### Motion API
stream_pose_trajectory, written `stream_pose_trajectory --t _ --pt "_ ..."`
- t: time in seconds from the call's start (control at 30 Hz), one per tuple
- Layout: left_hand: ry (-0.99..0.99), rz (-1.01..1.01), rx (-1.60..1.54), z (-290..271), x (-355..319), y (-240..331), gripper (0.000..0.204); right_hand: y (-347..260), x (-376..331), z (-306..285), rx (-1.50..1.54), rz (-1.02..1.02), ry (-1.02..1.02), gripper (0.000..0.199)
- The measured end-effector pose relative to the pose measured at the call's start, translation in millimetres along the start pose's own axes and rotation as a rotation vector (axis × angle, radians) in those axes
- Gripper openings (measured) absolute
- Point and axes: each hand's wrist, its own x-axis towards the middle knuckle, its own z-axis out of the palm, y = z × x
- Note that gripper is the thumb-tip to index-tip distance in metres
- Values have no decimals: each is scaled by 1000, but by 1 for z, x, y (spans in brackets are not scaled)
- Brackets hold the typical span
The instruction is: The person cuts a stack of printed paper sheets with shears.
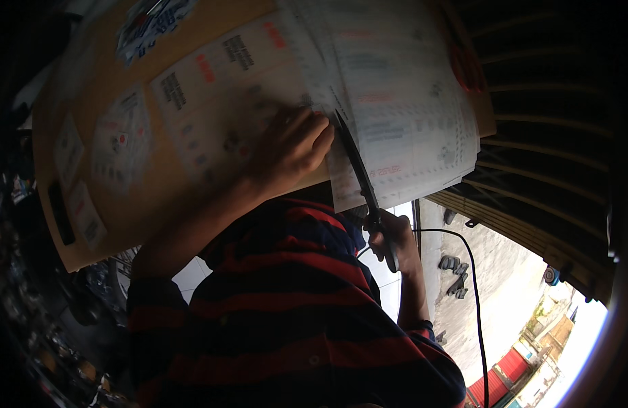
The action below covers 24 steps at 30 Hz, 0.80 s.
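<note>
My right hand [389, 236] is closed around the handles of a pair of dark scissors [359, 163], below the near edge of the table. Their long blades point away from me, along the near part of a whitish, see-through printed sheet [402, 129]. Just left of the blade tips is my left hand [297, 146], its fingers curled together on the edge of a printed sheet. Another pale sheet with red and black print [205, 102] lies under and beyond my left forearm. How far the blades are apart is hard to see.
Small cut printed pieces [122, 139] lie on the brown tabletop [168, 187] at left, with a blue-and-white pile [154, 24] farther off. A dark red looped object [467, 68] sits at the right edge. A black cable [474, 272] hangs at right, near dark slatted bars [552, 122].
</note>
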Motion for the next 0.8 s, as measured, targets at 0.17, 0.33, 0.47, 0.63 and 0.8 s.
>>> stream_pose_trajectory --t 0.17,0.33,0.47,0.63,0.8 --pt "14 4 36 1 -1 0 16 -5 -1 2 30 46 40 53" --pt "19 29 74 1 -1 1 17 1 -1 0 27 86 34 50" --pt "-25 23 20 -1 -1 2 26 -3 -2 5 -60 -4 46 41" --pt "-7 36 -37 0 -2 1 27 -8 -1 -1 -35 73 43 58" --pt "3 45 -35 -3 -1 1 27 -13 -2 0 -26 138 57 56"
